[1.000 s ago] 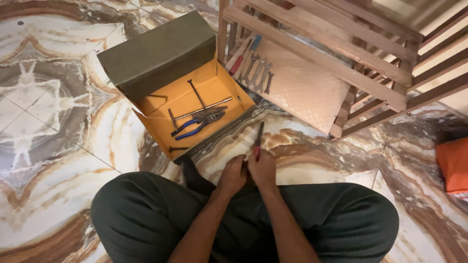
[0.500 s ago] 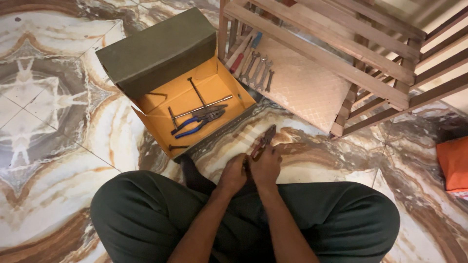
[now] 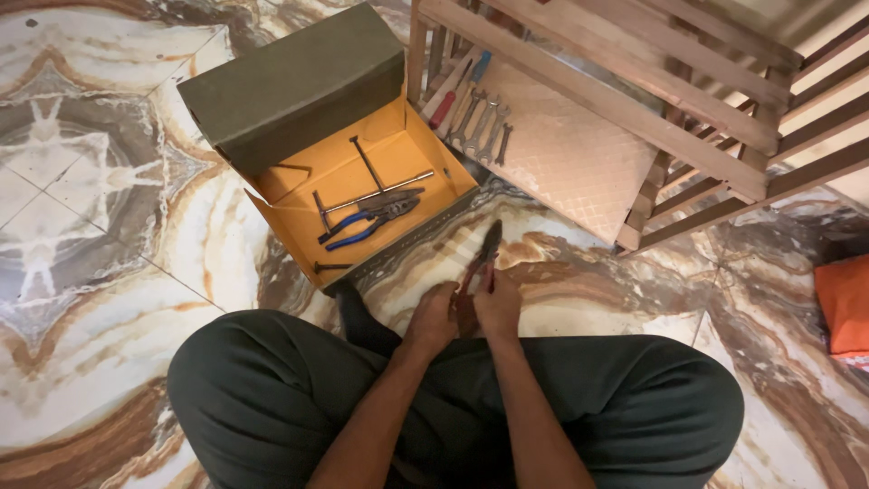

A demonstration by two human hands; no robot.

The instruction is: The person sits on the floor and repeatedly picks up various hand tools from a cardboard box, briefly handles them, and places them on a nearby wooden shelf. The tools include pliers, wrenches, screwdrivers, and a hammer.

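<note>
Upper left of frame: open cardboard box (image 3: 299, 195), dark green outside w/ orange inside, lid flap standing up at back. Inside it, blue-handled pliers (image 3: 362, 225), a long metal rod (image 3: 378, 192) lying across, and a T-shaped bar (image 3: 366, 163). A small dark bolt-like piece (image 3: 330, 267) sits on the box's front flap, lower left of the pliers.

Centre, just below mid-frame: left hand (image 3: 433, 317) and right hand (image 3: 497, 303) close together over the patterned marble floor (image 3: 109, 181), above the person's crossed legs in dark green trousers (image 3: 262, 398). Both grip red-handled pliers (image 3: 478, 267), fingers curled tight on the handles, one handle per hand; handles look spread a bit, nose points up-frame toward the box's front edge.

Upper right: wooden slatted rack (image 3: 634, 91) w/ a row of wrenches (image 3: 480, 127) and a red-handled screwdriver (image 3: 445, 104) on its low shelf. Far right edge: orange object (image 3: 844, 303), partly cut off.
</note>
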